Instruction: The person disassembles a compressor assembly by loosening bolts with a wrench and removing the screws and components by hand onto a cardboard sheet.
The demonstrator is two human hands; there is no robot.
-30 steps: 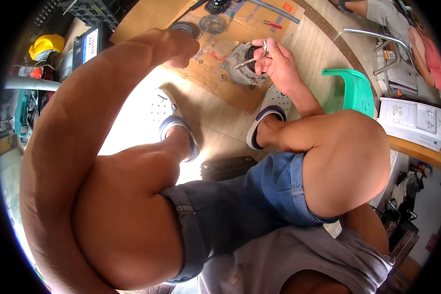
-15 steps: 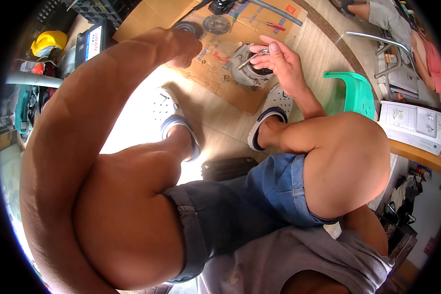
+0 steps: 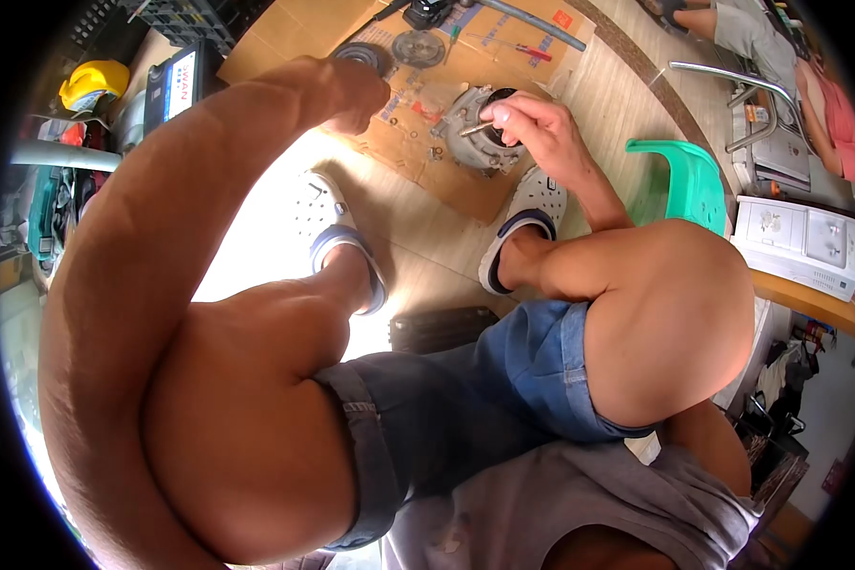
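My left hand point(image 3: 359, 97) hangs over the cardboard point(image 3: 394, 152) with its fingers curled closed; whatever they may hold is hidden. Just beyond it is a dark ring-shaped part point(image 3: 361, 53). My right hand point(image 3: 546, 138) pinches a thin metal rod point(image 3: 477, 128) between thumb and fingers. Below that rod lies a round grey metal housing point(image 3: 461, 147) with a dark round opening point(image 3: 500, 98), partly covered by the hand. Small rings or nuts point(image 3: 435, 152) lie to the housing's left.
Behind these are a round metal disc point(image 3: 419, 47), a red-handled screwdriver point(image 3: 534, 52) and a grey tube point(image 3: 532, 24). A SWAN battery point(image 3: 182, 84) and yellow object point(image 3: 93, 85) stand left. To the right are a green plastic stool point(image 3: 689, 176) and another person point(image 3: 831, 114).
My right hand has turned and its spread fingers have closed into a pinch on the metal rod, over the housing. My left hand has barely moved.
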